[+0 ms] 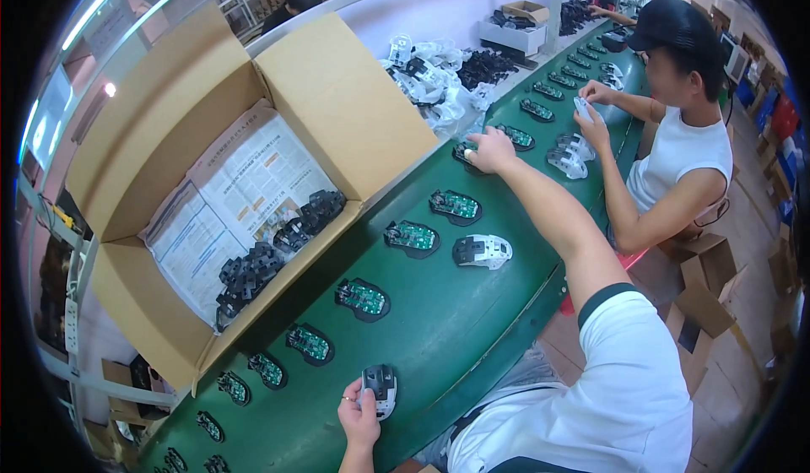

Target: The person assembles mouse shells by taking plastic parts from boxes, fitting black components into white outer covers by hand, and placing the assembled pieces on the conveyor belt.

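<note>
Low in the view, my left hand [361,421] grips a white-and-black mouse shell [381,389], thumb across its dark part, close above the green belt [430,325]. My right arm stretches far forward. Its hand [494,150] is closed at a black mouse base [461,152] on the belt, its fingers partly covering that base. Just beyond lies another mouse base with a green circuit board [516,137]. Nearer me are more such bases, one [456,206] and another [412,237]. A white mouse shell [483,252] rests on the belt between my two hands.
A large open cardboard box [354,110] stands along the belt's left side, holding newspaper and black parts [251,277]. Behind it lie white shells in plastic bags [430,72]. To the right a co-worker [675,152] handles a white piece [582,110] beside several shells [571,154].
</note>
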Action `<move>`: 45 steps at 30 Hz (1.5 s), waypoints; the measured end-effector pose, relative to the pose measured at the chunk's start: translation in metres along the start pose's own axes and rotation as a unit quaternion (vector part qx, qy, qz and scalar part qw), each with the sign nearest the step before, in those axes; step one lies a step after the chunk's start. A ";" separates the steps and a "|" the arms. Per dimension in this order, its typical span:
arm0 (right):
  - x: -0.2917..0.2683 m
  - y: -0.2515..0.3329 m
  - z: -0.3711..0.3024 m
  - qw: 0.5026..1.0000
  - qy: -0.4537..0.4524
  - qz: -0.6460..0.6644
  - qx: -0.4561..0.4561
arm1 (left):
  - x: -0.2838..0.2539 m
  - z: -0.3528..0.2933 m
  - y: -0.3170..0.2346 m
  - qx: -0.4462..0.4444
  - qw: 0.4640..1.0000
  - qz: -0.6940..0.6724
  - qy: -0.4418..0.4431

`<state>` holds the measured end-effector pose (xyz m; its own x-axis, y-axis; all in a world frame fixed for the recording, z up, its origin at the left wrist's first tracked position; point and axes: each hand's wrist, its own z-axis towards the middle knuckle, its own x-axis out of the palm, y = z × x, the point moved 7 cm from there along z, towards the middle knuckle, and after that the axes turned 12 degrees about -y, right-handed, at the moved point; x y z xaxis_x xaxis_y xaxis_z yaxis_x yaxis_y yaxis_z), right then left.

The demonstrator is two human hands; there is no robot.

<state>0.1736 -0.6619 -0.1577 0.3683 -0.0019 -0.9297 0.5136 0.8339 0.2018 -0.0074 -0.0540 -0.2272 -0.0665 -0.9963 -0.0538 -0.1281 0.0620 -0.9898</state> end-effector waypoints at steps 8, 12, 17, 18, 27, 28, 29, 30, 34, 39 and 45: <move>0.089 0.083 0.045 0.992 0.089 -0.006 -0.084 | -0.023 -0.005 0.001 0.109 0.977 0.175 -0.049; 0.111 0.008 0.084 0.994 0.083 0.027 -0.072 | 0.002 0.015 -0.014 0.090 0.977 0.189 -0.031; 0.114 0.042 0.071 0.999 0.004 0.029 -0.037 | -0.018 -0.007 -0.022 0.079 0.978 0.184 -0.055; 0.105 0.026 0.084 0.996 -0.057 0.059 -0.021 | -0.014 -0.005 -0.021 0.082 0.979 0.179 -0.058; -0.082 0.094 -0.035 0.803 -0.376 0.437 -0.151 | -0.002 -0.009 -0.013 0.089 0.980 0.177 -0.030; -0.112 0.128 -0.063 0.769 -0.373 0.481 -0.197 | -0.004 -0.009 -0.006 0.090 0.978 0.188 -0.033; -0.138 0.146 -0.082 0.775 -0.365 0.457 -0.240 | 0.004 -0.002 -0.008 0.104 0.976 0.191 -0.012; -0.169 0.178 -0.108 0.748 -0.363 0.474 -0.288 | 0.005 0.000 -0.005 0.085 0.980 0.179 -0.010; -0.230 0.253 -0.157 0.664 -0.370 0.502 -0.412 | 0.004 0.003 -0.011 0.063 0.983 0.172 0.010; -0.287 0.340 -0.202 0.557 -0.359 0.570 -0.486 | -0.001 0.000 -0.008 0.074 0.985 0.156 0.005; -0.309 0.390 -0.251 0.527 -0.320 0.602 -0.508 | -0.003 0.002 0.003 0.097 0.980 0.175 0.001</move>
<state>0.0657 -0.1978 0.1313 0.3057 0.9512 0.0427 -0.9505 0.3075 -0.0442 -0.0056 -0.0511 -0.2298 -0.0741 -0.9157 -0.3951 0.0924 0.3882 -0.9169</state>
